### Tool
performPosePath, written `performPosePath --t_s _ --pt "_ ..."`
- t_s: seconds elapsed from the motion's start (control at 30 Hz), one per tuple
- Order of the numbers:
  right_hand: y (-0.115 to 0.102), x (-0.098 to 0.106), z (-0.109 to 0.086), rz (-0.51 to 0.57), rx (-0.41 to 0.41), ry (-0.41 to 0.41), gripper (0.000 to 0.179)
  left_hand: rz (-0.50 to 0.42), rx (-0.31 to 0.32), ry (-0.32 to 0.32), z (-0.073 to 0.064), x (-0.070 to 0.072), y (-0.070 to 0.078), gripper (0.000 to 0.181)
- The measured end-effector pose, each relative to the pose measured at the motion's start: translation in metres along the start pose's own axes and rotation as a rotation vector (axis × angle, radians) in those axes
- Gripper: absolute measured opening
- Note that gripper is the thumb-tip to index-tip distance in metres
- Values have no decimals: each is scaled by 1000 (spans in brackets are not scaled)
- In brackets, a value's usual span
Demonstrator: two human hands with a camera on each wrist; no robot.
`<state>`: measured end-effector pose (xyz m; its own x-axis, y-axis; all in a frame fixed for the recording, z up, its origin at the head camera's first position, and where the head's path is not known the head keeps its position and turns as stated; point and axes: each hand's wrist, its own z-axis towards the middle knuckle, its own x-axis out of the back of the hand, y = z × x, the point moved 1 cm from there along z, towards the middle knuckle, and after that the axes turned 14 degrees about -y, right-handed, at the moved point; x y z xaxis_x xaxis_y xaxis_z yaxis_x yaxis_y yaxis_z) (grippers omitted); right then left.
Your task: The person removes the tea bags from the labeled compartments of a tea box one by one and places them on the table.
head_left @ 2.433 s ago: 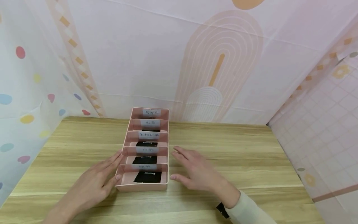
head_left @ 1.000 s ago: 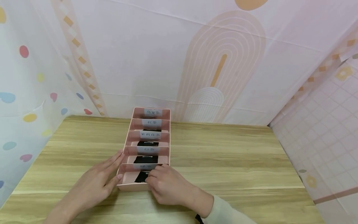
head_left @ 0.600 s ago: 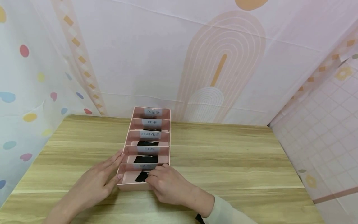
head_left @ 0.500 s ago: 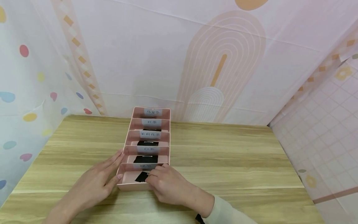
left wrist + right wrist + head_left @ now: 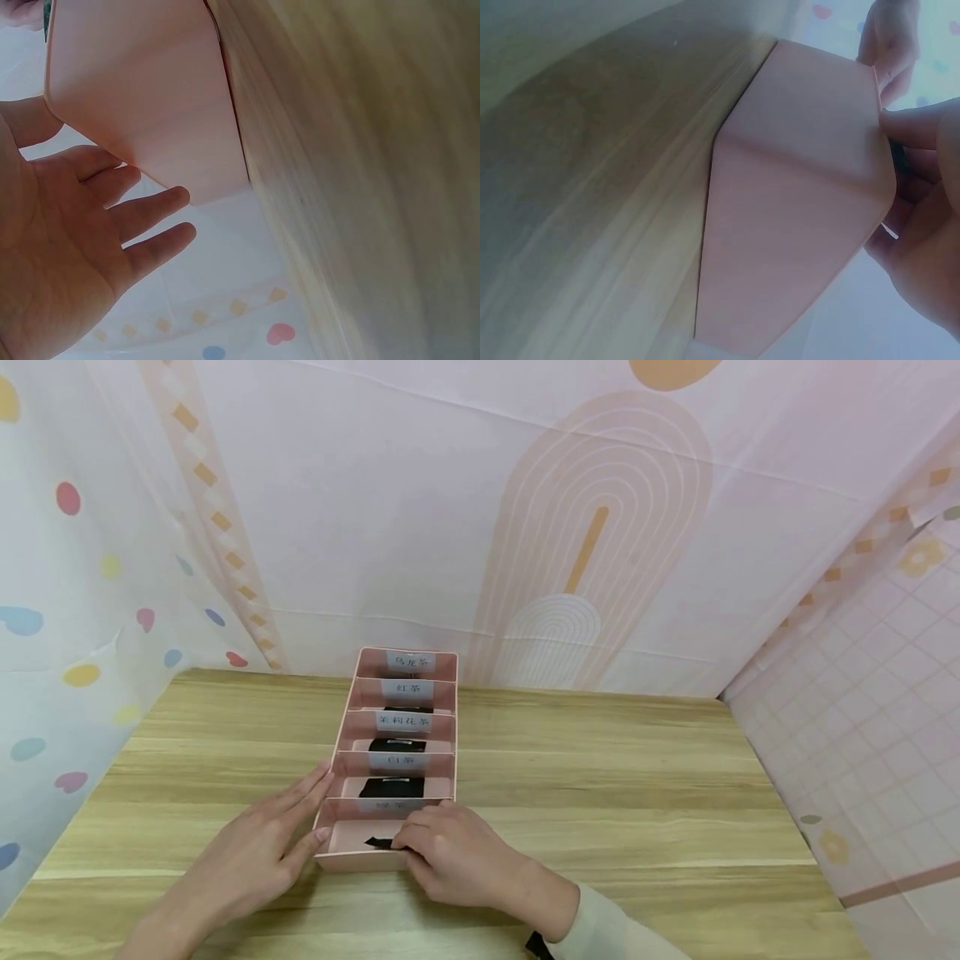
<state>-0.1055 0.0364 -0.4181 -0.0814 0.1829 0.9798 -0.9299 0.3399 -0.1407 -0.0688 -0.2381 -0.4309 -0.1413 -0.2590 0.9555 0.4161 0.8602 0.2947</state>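
Observation:
A pink divided box (image 5: 360, 862) stands lengthwise on the wooden table, its sections marked with white Chinese tea labels. In the nearest section, my right hand (image 5: 468, 858) reaches over the right wall and pinches a black tea packet (image 5: 378, 842); only its left end shows, and the fingers cover the rest. A dark edge of this packet (image 5: 898, 156) shows between the fingers in the right wrist view. My left hand (image 5: 251, 852) rests against the box's left side, fingers extended. In the left wrist view the left hand's fingers (image 5: 154, 214) touch the pink wall.
Black packets lie in sections farther back, one in the white tea section (image 5: 392, 787) and one in the jasmine section (image 5: 397, 746). Another black item (image 5: 537, 945) lies by the right sleeve at the table's front. A patterned cloth (image 5: 420, 527) hangs behind the table (image 5: 600, 777).
My right hand came in from the right of the box to the nearest section. The packet there has since turned from lying flat to showing a narrow edge. The left hand stays put.

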Motion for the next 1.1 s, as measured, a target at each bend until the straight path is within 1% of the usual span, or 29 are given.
performPosePath --t_s 0.2,0.37,0.57,0.63,0.7,0.8,0.93,1.1 --pt "2 4 -1 11 -3 27 6 -1 -2 3 0 -1 0 71" --pt "6 12 0 21 -13 64 4 -7 5 -12 1 1 1 71" --pt "12 22 -1 87 -14 147 5 -16 9 -33 1 2 1 71" --pt "14 24 -1 99 -4 183 7 -17 6 -31 1 2 1 71" --pt "16 25 -1 89 1 207 8 -18 6 -30 1 2 1 70" --pt "18 28 -2 91 0 224 8 -21 4 -28 1 1 1 70" --pt "21 33 -2 128 -1 235 9 -22 -2 -19 1 0 0 70" --pt "28 42 -2 137 8 281 11 -3 -17 -1 0 -1 -1 70"
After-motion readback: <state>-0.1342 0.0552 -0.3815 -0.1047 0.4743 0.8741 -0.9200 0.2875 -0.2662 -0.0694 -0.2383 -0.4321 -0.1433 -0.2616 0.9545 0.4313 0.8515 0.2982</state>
